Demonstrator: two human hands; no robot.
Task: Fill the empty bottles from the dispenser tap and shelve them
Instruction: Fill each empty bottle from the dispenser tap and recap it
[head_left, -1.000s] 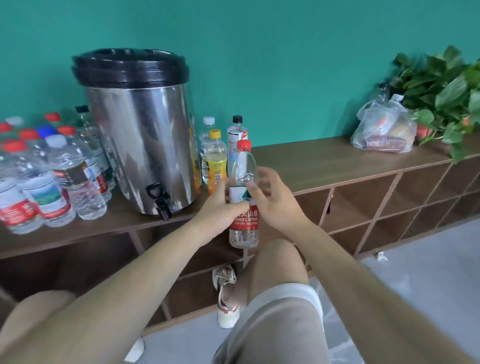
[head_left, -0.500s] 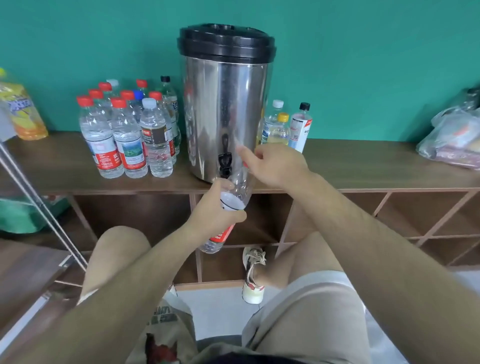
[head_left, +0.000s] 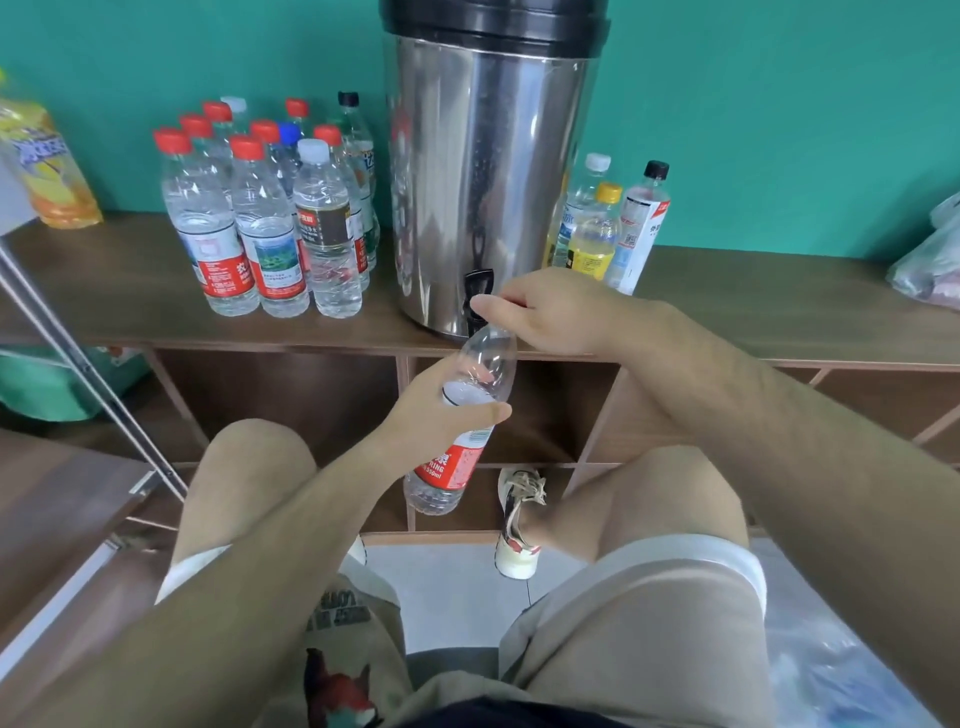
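Against teal wall (head_left: 753, 104), wooden shelf (head_left: 104, 291), steel dispenser (head_left: 488, 182)

Dispenser (head_left: 488, 171) on shelf top (head_left: 104, 291): bottle cluster (head_left: 270, 218) to its left, 3 bottles (head_left: 597, 228) right, held bottle (head_left: 467, 415) below tap (head_left: 477, 283).

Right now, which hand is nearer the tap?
Right. The right hand is level with the tap, its thumb tip at it. The left hand is lower, gripping the bottle held up under the tap.

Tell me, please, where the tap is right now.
Head view, centre: the tap sits low on the front of the dispenser, just above the bottle, beside the right hand.
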